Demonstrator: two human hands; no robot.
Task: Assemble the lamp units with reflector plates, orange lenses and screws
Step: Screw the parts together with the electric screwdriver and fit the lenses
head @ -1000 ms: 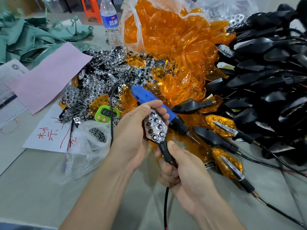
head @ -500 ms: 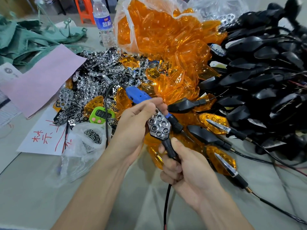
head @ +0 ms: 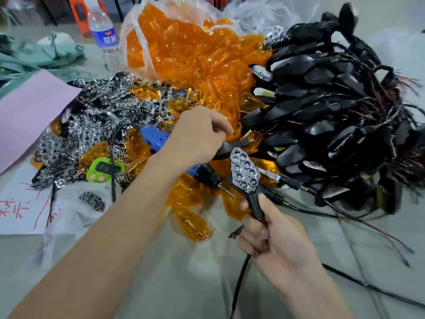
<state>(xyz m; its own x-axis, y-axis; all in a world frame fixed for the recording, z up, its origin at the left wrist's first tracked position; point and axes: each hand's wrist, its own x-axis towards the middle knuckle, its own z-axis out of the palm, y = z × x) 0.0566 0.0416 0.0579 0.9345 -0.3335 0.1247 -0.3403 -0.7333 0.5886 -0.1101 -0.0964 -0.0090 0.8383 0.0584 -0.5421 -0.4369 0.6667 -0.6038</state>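
My right hand (head: 271,238) grips the black stem of a lamp unit (head: 254,201), holding it upright. A chrome reflector plate (head: 245,173) with hexagonal cells sits in the unit's head, facing me. My left hand (head: 197,137) is off the unit and up at the heap of orange lenses (head: 220,74). Its curled fingertips pinch an orange lens (head: 235,132) at the heap's near edge. The blue electric screwdriver (head: 154,139) lies on the table under my left wrist. Small screws (head: 92,200) lie in a clear plastic bag at the left.
Black lamp housings with wires (head: 333,111) are piled at the right. Loose reflector plates (head: 99,107) cover the middle left, by a green timer (head: 105,169) and pink paper (head: 30,111). A water bottle (head: 104,33) stands at the back. Finished orange lamps (head: 190,224) lie near my forearm.
My left hand has let go of the reflector plate on the unit and moved up to the orange lens heap. My right hand has kept holding the stem.
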